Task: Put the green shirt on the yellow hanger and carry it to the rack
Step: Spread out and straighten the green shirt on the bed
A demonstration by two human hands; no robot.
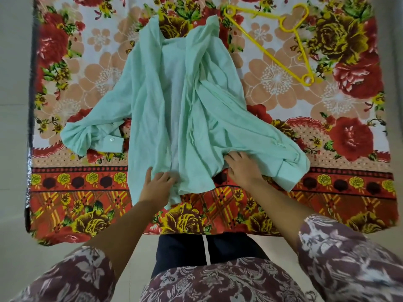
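My left hand (158, 182) lies on the near hem of the green shirt (174, 101), fingers stretched forward and a little spread, thumb out to the side, clasping nothing that I can make out through the blur; my right hand (242, 166) reaches in beside it, fingers straight and fanned, the tips touching the edge of the cloth where the right sleeve folds back, again with no clear grip. The shirt rests flat in the middle of the surface, front open and facing up, collar at the far end, both sleeves thrown out sideways with the cuffs doubled over; a white button (111, 139) shows on the left cuff. The yellow hanger (275, 59) lies flat at the far right, apart from the shirt, near its collar. Everything rests on a floral cloth (65, 83) of red, peach and yellow blooms with a checked border at my edge. A dark, shiny edge (29, 171) peeks out under its left side, and pale floor (13, 105) runs beyond
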